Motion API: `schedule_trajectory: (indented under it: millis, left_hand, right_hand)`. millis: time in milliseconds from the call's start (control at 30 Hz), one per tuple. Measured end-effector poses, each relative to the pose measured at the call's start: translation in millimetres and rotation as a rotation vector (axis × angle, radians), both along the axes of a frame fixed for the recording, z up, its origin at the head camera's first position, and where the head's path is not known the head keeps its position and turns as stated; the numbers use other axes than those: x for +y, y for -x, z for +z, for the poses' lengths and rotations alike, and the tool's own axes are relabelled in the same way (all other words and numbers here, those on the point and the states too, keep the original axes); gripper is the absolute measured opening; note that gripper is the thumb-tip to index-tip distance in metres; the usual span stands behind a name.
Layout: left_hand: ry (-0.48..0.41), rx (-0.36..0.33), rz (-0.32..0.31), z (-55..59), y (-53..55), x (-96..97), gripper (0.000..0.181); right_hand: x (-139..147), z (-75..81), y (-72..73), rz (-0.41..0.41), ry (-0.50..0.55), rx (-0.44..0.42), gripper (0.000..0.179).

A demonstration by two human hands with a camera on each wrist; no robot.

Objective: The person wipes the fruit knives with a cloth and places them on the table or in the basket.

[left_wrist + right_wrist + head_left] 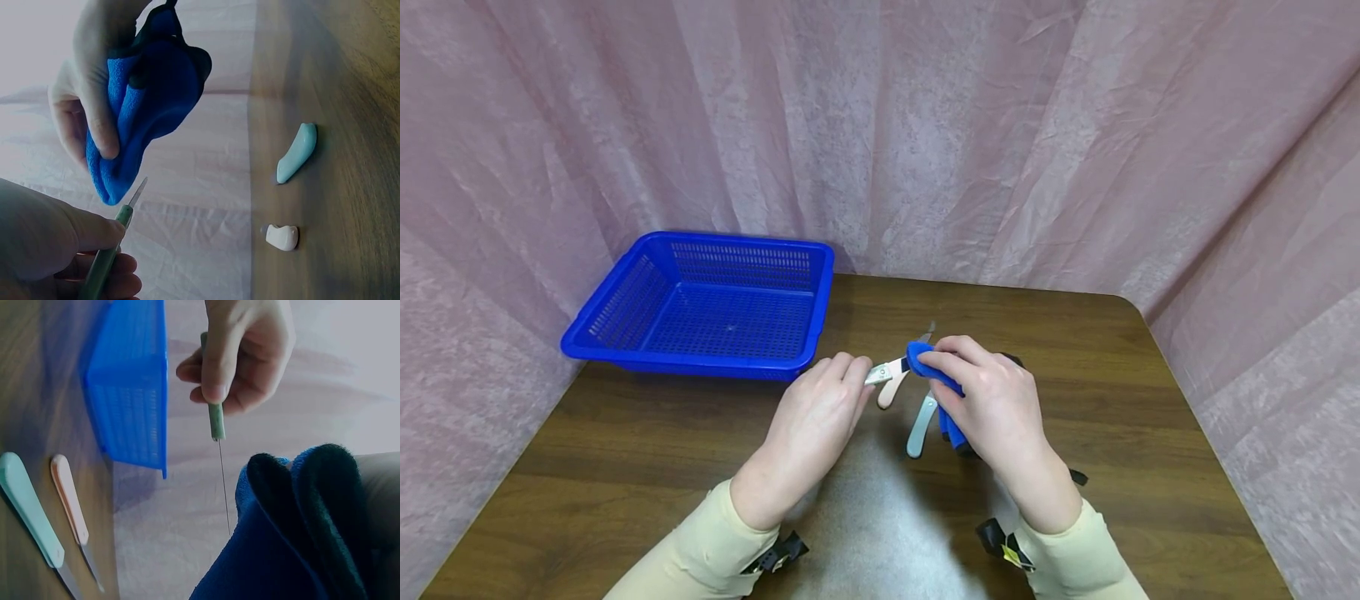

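Note:
My left hand (811, 421) grips a knife by its light green handle (215, 419), the thumb lying along it. The thin blade (223, 481) points toward my right hand (996, 408). Between its thumb and fingers, my right hand holds a folded blue cloth (159, 94) with dark edging. In the head view a fold of the cloth overlaps the blade. Below the hands, a knife with a teal handle (31, 509) and another with a pale pink handle (70, 497) lie side by side on the wooden table.
A blue plastic basket (826, 312) with slotted walls stands at the table's back left. Pink curtains (880, 142) hang behind and at both sides. The brown wooden table (1120, 500) has a rounded back right corner.

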State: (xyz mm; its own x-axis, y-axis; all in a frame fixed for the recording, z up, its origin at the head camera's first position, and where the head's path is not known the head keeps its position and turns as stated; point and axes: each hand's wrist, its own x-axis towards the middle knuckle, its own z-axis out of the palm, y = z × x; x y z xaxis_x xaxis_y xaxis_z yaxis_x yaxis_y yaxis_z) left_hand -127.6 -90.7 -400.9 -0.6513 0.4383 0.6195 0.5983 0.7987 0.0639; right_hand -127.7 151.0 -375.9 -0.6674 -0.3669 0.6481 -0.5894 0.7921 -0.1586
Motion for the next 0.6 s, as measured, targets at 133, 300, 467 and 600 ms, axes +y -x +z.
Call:
schedule_trajectory:
  millis: [133, 300, 467, 600]
  left_hand:
    - [0.001, -0.006, -0.003, 0.3, -0.4, 0.2, 0.027]
    - [0.010, -0.018, -0.014, 0.9, -1.1, 0.7, 0.026]
    - [0.020, -0.024, -0.023, 1.2, -1.8, 0.5, 0.026]
    - [0.022, -0.031, -0.030, 1.0, -2.5, 0.2, 0.026]
  right_hand:
    - [-5, -1.3, -1.9, 0.024, -0.003, 0.005, 0.033]
    - [-9, -3.5, -3.2, 0.046, -0.019, -0.010, 0.030]
    - [-11, -3.0, -4.5, 0.048, -0.052, -0.031, 0.030]
    - [-12, -2.4, -5.2, 0.040, -0.061, -0.042, 0.031]
